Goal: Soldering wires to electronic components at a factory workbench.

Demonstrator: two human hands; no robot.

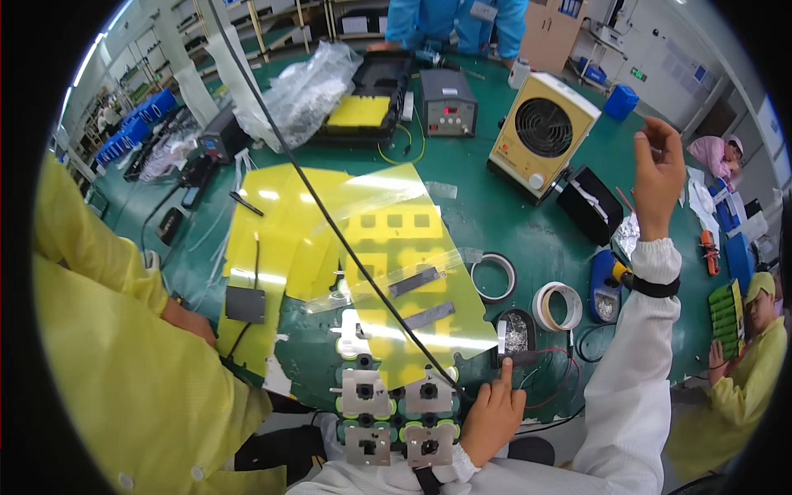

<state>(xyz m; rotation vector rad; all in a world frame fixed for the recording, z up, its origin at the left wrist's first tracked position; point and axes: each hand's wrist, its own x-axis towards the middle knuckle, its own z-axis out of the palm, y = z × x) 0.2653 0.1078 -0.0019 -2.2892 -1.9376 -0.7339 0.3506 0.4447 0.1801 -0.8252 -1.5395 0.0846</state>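
Note:
My left hand [492, 412] is low in the middle, its index finger stretched out onto the front edge of a small black tray [528, 330] of silvery shavings. Its other fingers are bent, and no object shows in it. My right hand [660, 177] is raised at the right, beside the beige fan unit [544, 128], fingers loosely curved and apart, holding nothing visible. Left of my left hand lies a block of green-ringed cylinders with square metal plates [367, 392]. A translucent yellow sheet [462, 326] with grey strips and clear tape partly covers it.
Tape rolls [557, 308] and a blue soldering-iron stand [605, 301] lie right of the tray. A black cable [330, 223] crosses the view. Behind are a grey control box [446, 103] and bubble wrap [301, 91]. A yellow-sleeved person [124, 355] works close on the left.

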